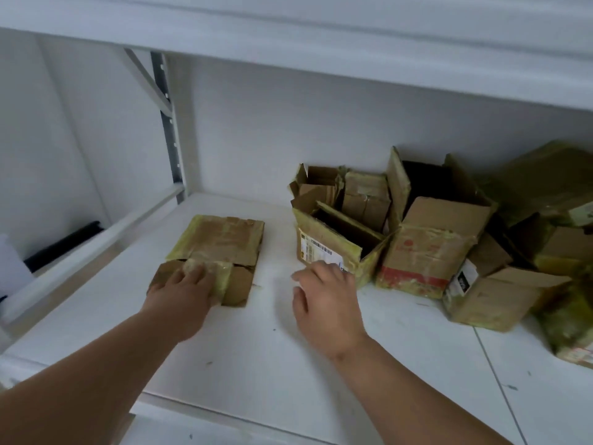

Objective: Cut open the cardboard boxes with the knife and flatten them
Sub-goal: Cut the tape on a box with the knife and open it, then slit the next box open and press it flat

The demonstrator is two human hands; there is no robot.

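Forearms: both reached in from the bottom edge, bare, across the front lip of the white shelf (pixel 256 364).
Left hand (pixel 179 293): palm down, fingers laid straight on the near flap of the flattened box (pixel 218 248), pressing it and curled round nothing.
Flattened box: lay flat on the shelf, left of centre, yellowish tape along its far and left edges, near flaps folded out toward the camera.
Right hand (pixel 324 300): hovered just above the shelf, fingers loosely spread and holding nothing, fingertips right at the near bottom edge of the labelled box (pixel 330 245).
Labelled box: stood open-topped, white barcode label on its near face, flaps up.
Box pile (pixel 449 226): more opened cartons crowded the right side back to the wall, one with a red band (pixel 414 274) touching the labelled box, others tipped and overlapping toward the right edge.
Open room: bare shelf lay between the two hands and across the near strip.
Overhead: upper shelf (pixel 321 36) hung low across the top.
Left side: metal upright (pixel 170 123) and rail bounded the shelf.
Knife: not seen anywhere.
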